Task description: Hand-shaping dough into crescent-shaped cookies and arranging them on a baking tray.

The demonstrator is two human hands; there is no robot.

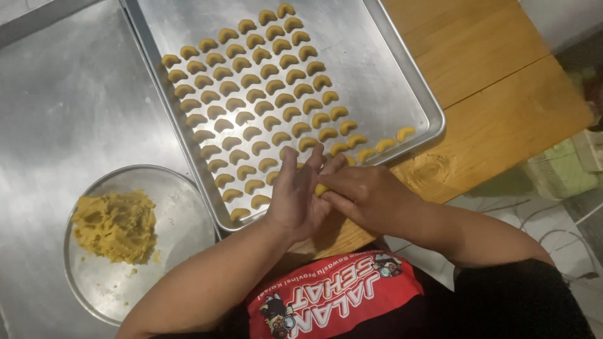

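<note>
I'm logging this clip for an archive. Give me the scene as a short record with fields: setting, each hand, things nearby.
setting: steel counter beside a wooden table
left hand: palm turned toward the right hand, fingers up, pressed against a dough piece
right hand: fingers against the left palm, on the same piece
dough piece: small, yellow, between both hands
tray: metal, rows of yellow crescent pieces, right part bare
bowl: round, metal, left of the hands, holds a dough lump
</note>
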